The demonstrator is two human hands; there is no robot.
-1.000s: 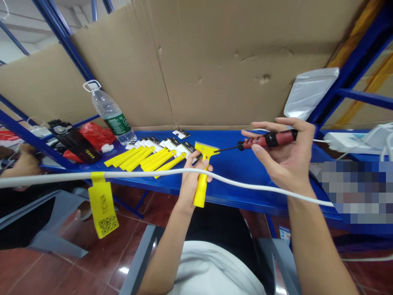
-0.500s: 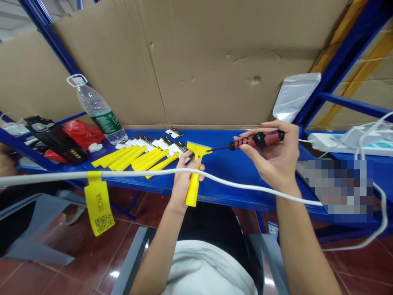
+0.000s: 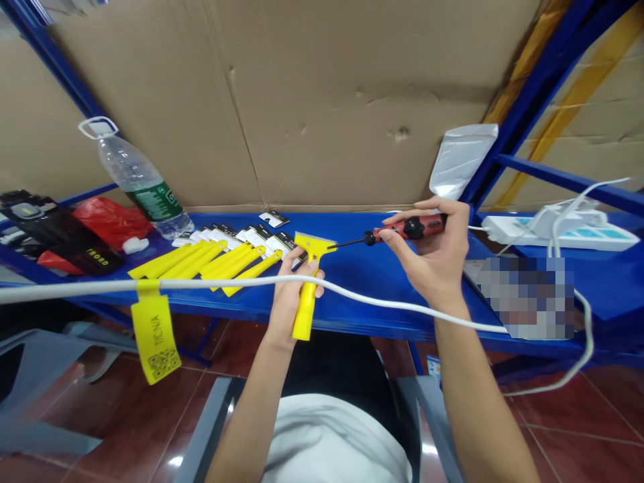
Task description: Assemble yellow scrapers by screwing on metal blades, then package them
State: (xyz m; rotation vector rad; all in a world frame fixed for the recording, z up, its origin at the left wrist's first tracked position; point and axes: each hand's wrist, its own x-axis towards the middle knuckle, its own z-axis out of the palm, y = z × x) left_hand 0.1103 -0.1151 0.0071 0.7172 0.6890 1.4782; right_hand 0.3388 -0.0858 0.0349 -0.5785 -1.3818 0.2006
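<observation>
My left hand (image 3: 288, 298) is closed around the neck of a yellow scraper (image 3: 304, 305), its wide head up and its handle pointing down toward me. In my right hand (image 3: 443, 255) is a screwdriver (image 3: 410, 229) with a red and black handle, held level by the fingertips and palm. The tip of its dark shaft meets the right side of the scraper head, at or very near a screw there. Left of my left hand, several more yellow scrapers (image 3: 254, 272) lie in a row on the blue table (image 3: 362, 295), with black and white cards at their far ends.
A white cable (image 3: 392, 302) with a yellow tag (image 3: 155, 335) crosses in front of my wrists. Left stand a large water bottle (image 3: 145, 181), a black bottle (image 3: 70, 231) and a red bag (image 3: 113, 221). A white power strip (image 3: 563, 231) and a blurred-out flat object (image 3: 528, 298) lie right.
The whole view has shifted, so everything sits a little further left. Both hands keep their holds, and the screwdriver tip stays at the scraper head.
</observation>
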